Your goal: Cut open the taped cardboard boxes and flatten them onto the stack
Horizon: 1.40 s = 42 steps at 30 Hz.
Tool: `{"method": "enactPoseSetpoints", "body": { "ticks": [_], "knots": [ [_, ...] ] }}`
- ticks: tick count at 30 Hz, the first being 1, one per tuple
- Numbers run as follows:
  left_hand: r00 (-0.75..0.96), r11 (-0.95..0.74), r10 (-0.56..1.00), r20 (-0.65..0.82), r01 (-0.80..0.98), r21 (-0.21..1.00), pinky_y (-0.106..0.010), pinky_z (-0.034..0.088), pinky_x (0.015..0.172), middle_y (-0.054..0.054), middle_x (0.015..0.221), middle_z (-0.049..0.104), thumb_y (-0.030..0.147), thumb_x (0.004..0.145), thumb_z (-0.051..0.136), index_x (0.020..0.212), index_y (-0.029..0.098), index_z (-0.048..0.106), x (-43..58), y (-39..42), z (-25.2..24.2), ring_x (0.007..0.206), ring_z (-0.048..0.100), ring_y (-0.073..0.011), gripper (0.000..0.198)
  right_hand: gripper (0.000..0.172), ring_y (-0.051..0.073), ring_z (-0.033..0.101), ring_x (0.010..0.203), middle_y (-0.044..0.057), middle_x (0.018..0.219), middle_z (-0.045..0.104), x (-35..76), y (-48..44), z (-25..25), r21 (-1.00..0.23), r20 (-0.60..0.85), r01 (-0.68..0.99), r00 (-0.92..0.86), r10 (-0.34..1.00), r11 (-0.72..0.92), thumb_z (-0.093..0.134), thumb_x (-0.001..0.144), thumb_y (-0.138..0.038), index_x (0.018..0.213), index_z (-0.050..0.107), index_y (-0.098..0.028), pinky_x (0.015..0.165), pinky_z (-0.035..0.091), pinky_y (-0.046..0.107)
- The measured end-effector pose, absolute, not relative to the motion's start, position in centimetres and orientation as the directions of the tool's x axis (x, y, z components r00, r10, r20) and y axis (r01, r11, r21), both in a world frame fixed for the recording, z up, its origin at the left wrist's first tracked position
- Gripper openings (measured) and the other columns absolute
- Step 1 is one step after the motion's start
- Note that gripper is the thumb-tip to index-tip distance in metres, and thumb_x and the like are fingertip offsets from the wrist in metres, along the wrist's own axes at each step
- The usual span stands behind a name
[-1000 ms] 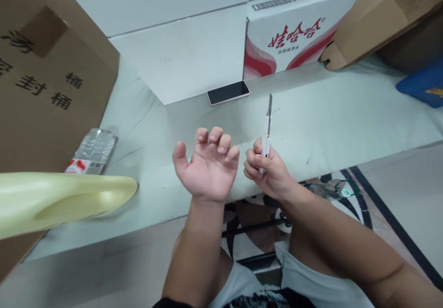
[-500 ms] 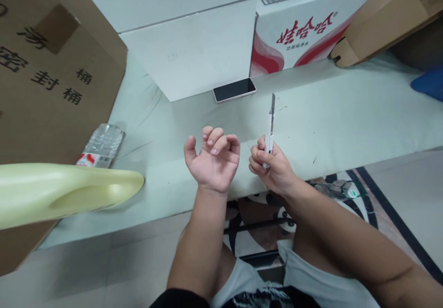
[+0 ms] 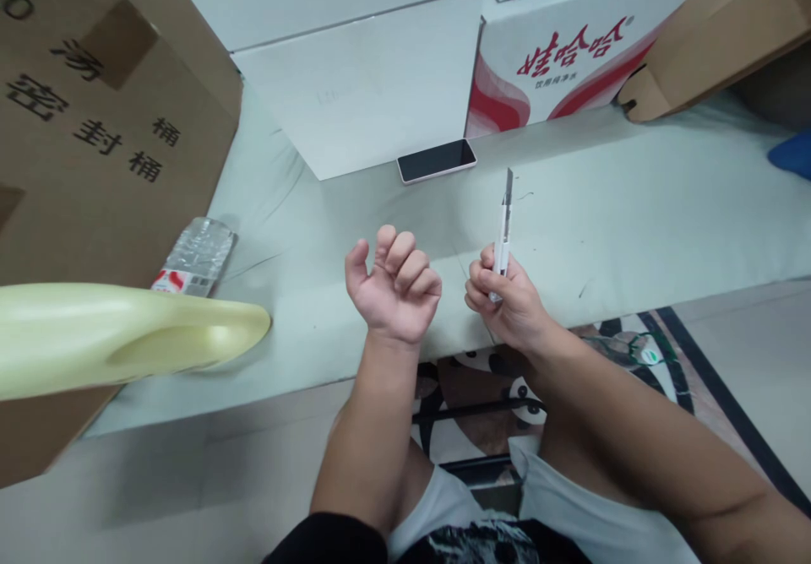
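Observation:
My right hand (image 3: 507, 298) is wrapped round the white handle of a utility knife (image 3: 503, 239). The knife points away from me, with its grey blade slid out at the far end. To its left, my left hand (image 3: 396, 290) is raised palm up with fingers loosely curled and thumb apart; nothing lies in it. Beyond both hands, a phone (image 3: 437, 161) with a dark screen lies flat on the pale green tabletop (image 3: 304, 252), against the foot of a white box (image 3: 367, 91).
A large brown carton (image 3: 127, 184) stands at the left, with a clear plastic bottle (image 3: 203, 252) beside it. A pale yellow smooth object (image 3: 190, 328) juts in from the left edge. A red and white carton (image 3: 557, 66) and an opened brown box (image 3: 703, 57) stand behind.
The fingers of my left hand have curled a little differently, closer together. My right hand keeps its hold on the utility knife. The whole view has shifted slightly.

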State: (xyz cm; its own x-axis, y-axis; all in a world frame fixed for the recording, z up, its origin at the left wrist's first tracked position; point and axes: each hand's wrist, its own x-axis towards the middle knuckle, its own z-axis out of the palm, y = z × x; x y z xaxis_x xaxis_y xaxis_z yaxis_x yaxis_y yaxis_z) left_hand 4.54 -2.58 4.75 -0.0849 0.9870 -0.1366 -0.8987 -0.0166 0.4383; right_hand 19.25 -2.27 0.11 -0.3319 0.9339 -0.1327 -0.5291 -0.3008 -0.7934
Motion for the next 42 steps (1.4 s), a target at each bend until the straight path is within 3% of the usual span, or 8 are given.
{"method": "enactPoseSetpoints", "body": {
  "ticks": [6, 9, 13, 20, 23, 27, 35, 42],
  "knots": [
    [-0.152, -0.088, 0.983, -0.104, -0.882, 0.462, -0.021, 0.036, 0.05, 0.005, 0.055, 0.009, 0.045, 0.102, 0.029, 0.062, 0.019, 0.014, 4.9, -2.5, 5.0, 0.049, 0.017, -0.0107, 0.049, 0.044, 0.003, 0.031, 0.043, -0.013, 0.06, 0.039, 19.2, -2.3, -0.3, -0.798, -0.148, -0.516, -0.332, 0.932, -0.311, 0.078, 0.073, -0.037, 0.085, 0.037, -0.024, 0.046, 0.022, 0.021],
    [-0.191, -0.1, 0.974, -0.121, -0.844, 0.527, -0.022, 0.033, 0.049, 0.005, 0.057, 0.012, 0.047, 0.1, 0.037, 0.064, 0.02, 0.015, 4.8, -2.4, 4.9, 0.052, 0.019, -0.0114, 0.051, 0.044, 0.002, 0.031, 0.042, -0.013, 0.06, 0.039, 19.1, -2.3, -0.5, -0.804, -0.156, -0.501, -0.34, 0.927, -0.319, 0.077, 0.073, -0.036, 0.085, 0.037, -0.024, 0.045, 0.021, 0.021],
    [-0.194, -0.104, 0.976, -0.102, -0.819, 0.564, -0.021, 0.031, 0.046, 0.005, 0.06, 0.017, 0.044, 0.095, 0.047, 0.064, 0.021, 0.019, 4.5, -2.3, 4.9, 0.052, 0.022, -0.0105, 0.048, 0.043, 0.002, 0.031, 0.042, -0.013, 0.06, 0.04, 19.0, -2.3, -0.6, -0.806, -0.171, -0.493, -0.333, 0.927, -0.326, 0.076, 0.072, -0.035, 0.085, 0.037, -0.024, 0.045, 0.02, 0.021],
    [-0.093, -0.075, 0.996, 0.006, -0.755, 0.652, -0.028, 0.053, 0.07, 0.004, 0.067, 0.035, 0.043, 0.083, 0.062, 0.071, 0.022, 0.038, 4.6, -2.6, 5.1, 0.066, 0.052, -0.0122, 0.034, 0.041, 0.003, 0.032, 0.042, -0.013, 0.06, 0.039, 19.0, -2.2, -0.9, -0.816, -0.174, -0.475, -0.342, 0.923, -0.33, 0.075, 0.073, -0.034, 0.085, 0.037, -0.024, 0.046, 0.02, 0.021],
    [-0.071, -0.089, 0.996, 0.054, -0.738, 0.669, -0.023, 0.051, 0.064, 0.003, 0.079, 0.046, 0.029, 0.071, 0.076, 0.081, 0.024, 0.044, 4.7, -2.6, 4.9, 0.073, 0.054, -0.011, 0.034, 0.042, 0.002, 0.033, 0.042, -0.013, 0.06, 0.04, 18.9, -2.1, -1.1, -0.818, -0.18, -0.472, -0.334, 0.925, -0.33, 0.075, 0.072, -0.035, 0.085, 0.037, -0.024, 0.046, 0.02, 0.021],
    [-0.045, -0.14, 0.987, 0.153, -0.705, 0.695, -0.015, 0.046, 0.057, 0.005, 0.094, 0.051, 0.004, 0.059, 0.082, 0.089, 0.028, 0.043, 4.6, -2.7, 4.9, 0.075, 0.052, -0.0072, 0.055, 0.043, 0.003, 0.032, 0.042, -0.013, 0.059, 0.04, 18.8, -2.0, -1.2, -0.82, -0.184, -0.465, -0.335, 0.924, -0.332, 0.076, 0.071, -0.036, 0.085, 0.037, -0.024, 0.047, 0.02, 0.022],
    [0.048, -0.183, 0.961, 0.272, -0.625, 0.759, -0.016, 0.051, 0.058, 0.004, 0.106, 0.049, 0.01, 0.069, 0.082, 0.094, 0.031, 0.04, 4.1, -3.6, 5.7, 0.081, 0.054, -0.0079, 0.054, 0.044, 0.003, 0.032, 0.043, -0.012, 0.061, 0.042, 18.6, -2.1, -1.3, -0.83, -0.186, -0.45, -0.337, 0.923, -0.331, 0.076, 0.071, -0.038, 0.087, 0.038, -0.024, 0.046, 0.019, 0.022],
    [0.005, -0.117, 0.987, 0.162, -0.669, 0.734, -0.016, 0.047, 0.051, 0.004, 0.101, 0.053, 0.007, 0.064, 0.082, 0.089, 0.029, 0.038, 4.5, -4.2, 7.1, 0.076, 0.054, -0.0095, 0.056, 0.045, 0.003, 0.03, 0.043, -0.011, 0.062, 0.045, 18.5, -2.1, -1.4, -0.836, -0.186, -0.438, -0.341, 0.921, -0.331, 0.077, 0.072, -0.041, 0.088, 0.038, -0.025, 0.047, 0.019, 0.022]
  ]
}}
